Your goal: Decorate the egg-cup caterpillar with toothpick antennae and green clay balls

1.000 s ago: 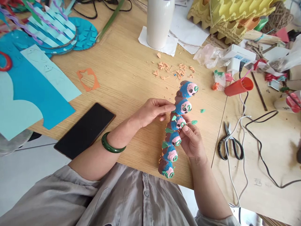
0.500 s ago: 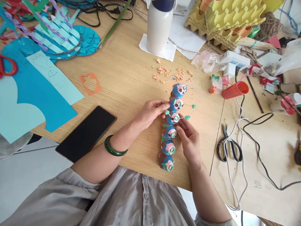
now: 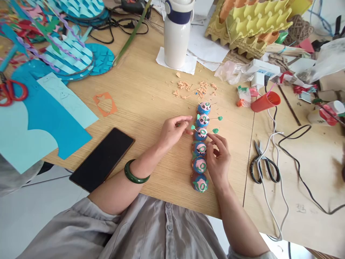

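Note:
A strip of egg carton (image 3: 201, 148) lies lengthwise on the table, its domed cups painted blue with pink, black and green shapes on top. Thin pins with green tips (image 3: 215, 131) stick out sideways from the upper cups. My left hand (image 3: 172, 132) hovers just left of the strip, index finger stretched and thumb apart, with nothing visible in it. On the other side, my right hand (image 3: 219, 154) has its fingers bent, with index finger and thumb against the right edge at the third and fourth cups. Part of that grip is hidden.
Orange shavings (image 3: 201, 88) lie beyond the strip, before a white bottle (image 3: 176, 39). To the left are a phone (image 3: 102, 158), blue paper (image 3: 63, 122) and red scissors (image 3: 12, 90). Black-handled scissors (image 3: 264, 165), cables (image 3: 299, 180) and an orange cup (image 3: 265, 101) lie rightward.
My left hand has come off the strip and its fingers have spread. The strip has turned so its decorated tops face up more. My right hand stays at its right edge.

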`<state>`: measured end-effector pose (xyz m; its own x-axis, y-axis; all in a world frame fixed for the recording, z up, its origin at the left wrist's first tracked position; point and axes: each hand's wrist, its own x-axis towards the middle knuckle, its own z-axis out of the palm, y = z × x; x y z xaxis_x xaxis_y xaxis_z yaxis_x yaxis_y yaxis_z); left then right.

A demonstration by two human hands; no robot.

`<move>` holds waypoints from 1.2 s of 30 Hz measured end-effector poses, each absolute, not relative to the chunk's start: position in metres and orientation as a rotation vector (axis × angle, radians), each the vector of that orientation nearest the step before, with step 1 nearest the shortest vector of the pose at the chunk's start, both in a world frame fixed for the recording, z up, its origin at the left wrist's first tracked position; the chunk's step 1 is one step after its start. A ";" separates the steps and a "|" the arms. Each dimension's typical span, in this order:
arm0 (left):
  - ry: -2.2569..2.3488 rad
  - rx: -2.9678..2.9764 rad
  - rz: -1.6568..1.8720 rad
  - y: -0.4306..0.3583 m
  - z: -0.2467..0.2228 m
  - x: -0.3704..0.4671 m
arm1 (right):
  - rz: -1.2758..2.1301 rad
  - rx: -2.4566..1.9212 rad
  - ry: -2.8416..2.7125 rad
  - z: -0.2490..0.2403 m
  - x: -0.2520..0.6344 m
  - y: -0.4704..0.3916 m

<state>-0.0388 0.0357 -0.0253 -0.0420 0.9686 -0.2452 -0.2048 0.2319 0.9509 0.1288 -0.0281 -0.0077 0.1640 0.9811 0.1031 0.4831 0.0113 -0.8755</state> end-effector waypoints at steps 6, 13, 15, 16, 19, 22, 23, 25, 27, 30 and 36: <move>1.259 0.864 1.103 0.033 -0.020 -0.042 | 0.812 -1.576 -1.345 -0.010 0.133 -0.027; 1.252 0.853 1.140 0.031 -0.024 -0.044 | 1.076 -1.407 -1.199 -0.016 0.133 -0.029; 1.255 0.834 1.162 0.031 -0.022 -0.045 | 1.145 -1.339 -1.174 -0.017 0.132 -0.031; 1.259 0.831 1.172 0.031 -0.021 -0.046 | 1.164 -1.314 -1.167 -0.018 0.131 -0.031; 1.298 0.846 1.180 0.032 -0.016 -0.047 | 1.154 -1.297 -1.164 -0.018 0.131 -0.031; 1.332 0.811 1.225 0.034 -0.012 -0.048 | 1.122 -1.323 -1.152 -0.018 0.132 -0.029; 1.322 0.775 1.270 0.035 -0.011 -0.048 | 1.108 -1.329 -1.139 -0.017 0.132 -0.028; 1.276 0.691 1.389 0.038 -0.008 -0.050 | 1.062 -1.334 -1.108 -0.016 0.134 -0.027; 1.212 0.633 1.494 0.039 -0.002 -0.054 | 0.983 -1.339 -1.093 -0.014 0.136 -0.025; 1.116 0.653 1.530 0.035 0.009 -0.058 | 0.877 -1.336 -1.115 -0.008 0.138 -0.023; 0.842 0.918 1.298 -0.001 0.034 -0.042 | 0.692 -1.217 -1.460 0.015 0.128 -0.027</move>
<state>-0.0420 -0.0008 0.0336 0.0936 0.9956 -0.0043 -0.4099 0.0425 0.9112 0.1278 -0.0272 0.0154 0.0832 0.9317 0.3537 0.3158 0.3120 -0.8961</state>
